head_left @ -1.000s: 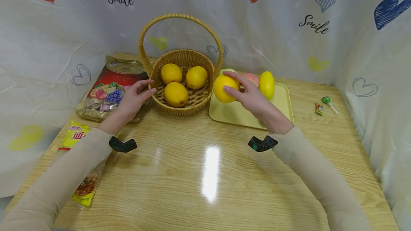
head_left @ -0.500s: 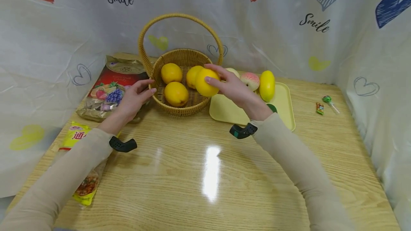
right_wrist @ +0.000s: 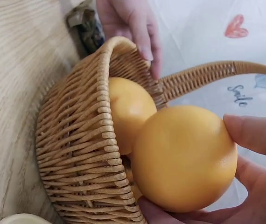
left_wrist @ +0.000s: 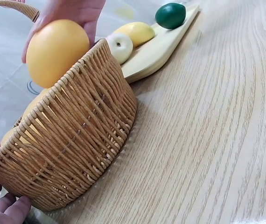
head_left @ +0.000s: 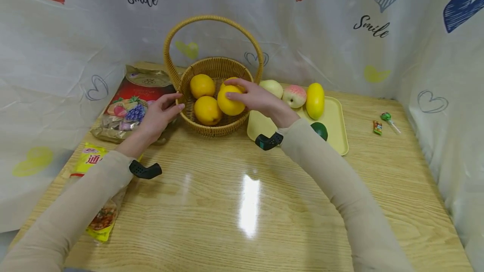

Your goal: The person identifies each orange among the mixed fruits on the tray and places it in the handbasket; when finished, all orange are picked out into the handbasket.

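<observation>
An orange (head_left: 230,102) is in my right hand (head_left: 261,98), gripped between thumb and fingers over the right side of the wicker basket (head_left: 211,130). In the right wrist view the held orange (right_wrist: 184,158) hangs just above the rim, close to another orange (right_wrist: 129,109) inside. Several oranges (head_left: 202,86) lie in the basket; one of them is mostly hidden behind the right hand and its fruit. My left hand (head_left: 156,119) holds the basket's left rim. From the left wrist view, its thumb is at the rim and its fingers (left_wrist: 11,210) are against the outer wall.
Right of the basket, a yellow tray (head_left: 261,127) carries a pale round fruit (head_left: 271,88), a peach (head_left: 294,96), a long yellow fruit (head_left: 315,100) and a dark green fruit (head_left: 319,130). Candies (head_left: 385,116) lie farther right. Food bags (head_left: 128,100) are at left.
My right hand has carried the orange leftward from above the tray to over the basket, uncovering the peach and green fruit. The left hand stays at the rim.
</observation>
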Demonstrator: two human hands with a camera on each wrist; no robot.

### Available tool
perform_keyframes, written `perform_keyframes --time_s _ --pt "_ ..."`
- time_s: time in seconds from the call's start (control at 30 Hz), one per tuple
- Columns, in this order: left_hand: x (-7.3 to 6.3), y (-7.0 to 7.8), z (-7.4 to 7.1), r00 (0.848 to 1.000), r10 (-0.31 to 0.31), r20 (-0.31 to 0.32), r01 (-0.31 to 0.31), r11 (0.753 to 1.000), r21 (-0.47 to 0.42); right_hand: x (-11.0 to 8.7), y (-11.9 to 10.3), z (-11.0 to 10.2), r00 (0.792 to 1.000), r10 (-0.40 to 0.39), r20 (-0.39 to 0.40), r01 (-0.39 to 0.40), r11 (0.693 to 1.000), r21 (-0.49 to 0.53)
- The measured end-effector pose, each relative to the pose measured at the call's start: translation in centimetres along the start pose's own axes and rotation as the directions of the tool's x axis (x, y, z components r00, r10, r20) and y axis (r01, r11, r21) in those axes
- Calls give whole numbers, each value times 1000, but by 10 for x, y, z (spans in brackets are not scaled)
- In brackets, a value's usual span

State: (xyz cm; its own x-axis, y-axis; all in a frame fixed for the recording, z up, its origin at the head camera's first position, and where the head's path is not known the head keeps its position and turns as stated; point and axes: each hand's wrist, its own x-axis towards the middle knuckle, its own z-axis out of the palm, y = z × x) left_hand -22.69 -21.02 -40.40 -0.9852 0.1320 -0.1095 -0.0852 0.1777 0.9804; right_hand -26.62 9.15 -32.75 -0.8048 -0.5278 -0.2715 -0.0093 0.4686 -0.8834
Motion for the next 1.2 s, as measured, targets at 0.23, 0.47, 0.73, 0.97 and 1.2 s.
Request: perform_keyframes --time_s 0.23,0.47,0.73,0.97,1.2 --pt "0 1 0 1000 -4 3 4 1000 -13 11 -3 -1 997 66 32 -64 996 -69" --pt "0 1 0 1000 1 4 -1 1000 -19 19 -4 -2 998 58 10 -56 991 -120" --pt "1 0 1 1000 6 4 -6 1000 -14 30 1 -1 998 52 -35 -55 993 -103" --pt "1 1 1 1000 3 2 -3 1000 -13 37 0 -3 996 84 -23 -85 991 -104" --pt "1 1 1 1000 -1 2 1 1000 -13 36 -2 -1 994 111 6 -109 984 -141"
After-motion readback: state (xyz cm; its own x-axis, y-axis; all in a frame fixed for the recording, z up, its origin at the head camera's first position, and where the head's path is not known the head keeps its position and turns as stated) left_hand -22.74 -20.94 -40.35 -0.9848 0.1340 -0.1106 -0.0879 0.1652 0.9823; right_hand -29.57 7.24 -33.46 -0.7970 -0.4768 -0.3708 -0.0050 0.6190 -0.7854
